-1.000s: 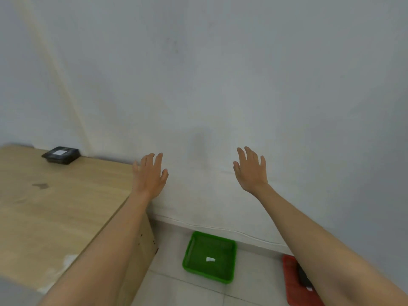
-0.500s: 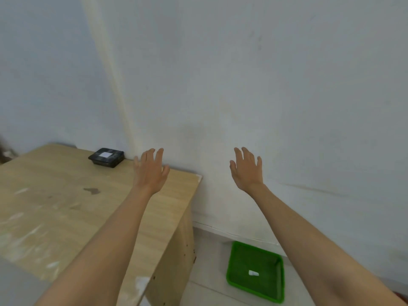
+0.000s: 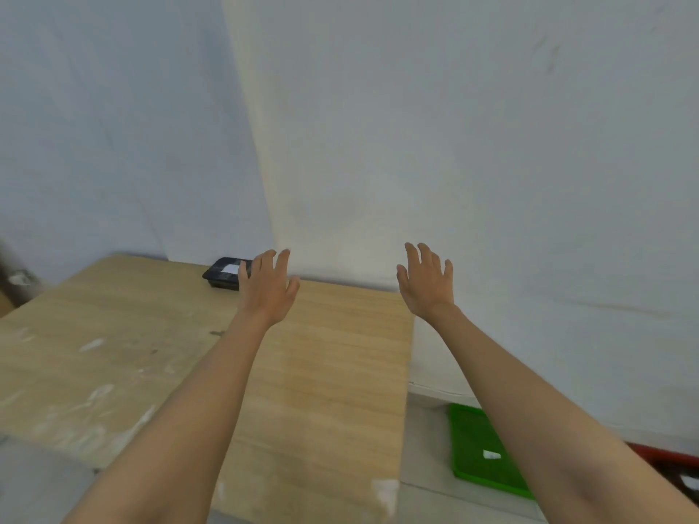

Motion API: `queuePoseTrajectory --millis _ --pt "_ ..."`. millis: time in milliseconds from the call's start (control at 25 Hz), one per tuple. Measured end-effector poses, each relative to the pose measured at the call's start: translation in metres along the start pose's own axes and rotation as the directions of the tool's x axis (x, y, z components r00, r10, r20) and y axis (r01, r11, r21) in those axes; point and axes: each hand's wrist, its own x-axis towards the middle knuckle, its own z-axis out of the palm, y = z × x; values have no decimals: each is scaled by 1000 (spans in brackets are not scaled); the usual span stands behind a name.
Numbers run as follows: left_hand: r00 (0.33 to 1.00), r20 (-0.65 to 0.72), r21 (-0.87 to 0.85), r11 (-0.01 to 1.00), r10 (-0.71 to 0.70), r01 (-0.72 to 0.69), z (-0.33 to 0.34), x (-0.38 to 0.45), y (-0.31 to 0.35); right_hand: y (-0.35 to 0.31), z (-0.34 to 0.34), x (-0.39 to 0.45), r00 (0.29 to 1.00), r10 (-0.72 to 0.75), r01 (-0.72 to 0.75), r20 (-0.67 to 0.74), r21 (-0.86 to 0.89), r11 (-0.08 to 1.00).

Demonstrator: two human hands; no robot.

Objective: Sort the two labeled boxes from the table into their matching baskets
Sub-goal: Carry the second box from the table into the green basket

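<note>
A black box (image 3: 222,273) with a white label lies at the far edge of the wooden table (image 3: 333,372), against the wall. My left hand (image 3: 267,287) hovers open just right of it, covering its right end, fingers spread. Over the table's right edge my right hand (image 3: 427,283) is raised, open and holding nothing. On the floor to the right lies a green basket (image 3: 469,429) with a white label inside, partly behind my right forearm. A red basket (image 3: 665,457) shows at the right edge with a dark box (image 3: 686,482) in it.
White walls meet in a corner right behind the table. Pale smears mark the tabletop on the left. Some dark clutter (image 3: 15,281) sits at the far left edge. Grey tiled floor runs between the table's side and the baskets.
The view has swung left: the table now fills more of the frame and the baskets have slid right. My left hand has come up beside the black box.
</note>
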Motion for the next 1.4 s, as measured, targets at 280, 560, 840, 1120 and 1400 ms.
queuePoseTrajectory --millis 280,560,840,1120,1400 --pt "999 41 -49 999 -9 11 -1 4 -141 -126 39 -24 999 30 -29 32 -29 999" --pt "996 81 -44 998 47 -43 46 64 -231 -205 99 39 995 83 -80 60 -40 996" --pt "984 139 -41 993 113 -109 102 179 -306 -272 175 146 985 123 -123 118 -10 992" --pt "929 345 -109 989 136 -104 187 251 -368 -318 261 206 952 178 -187 250 11 982" --pt "821 557 -219 976 126 -1 274 283 -404 -358 346 250 857 340 -419 387 138 898"
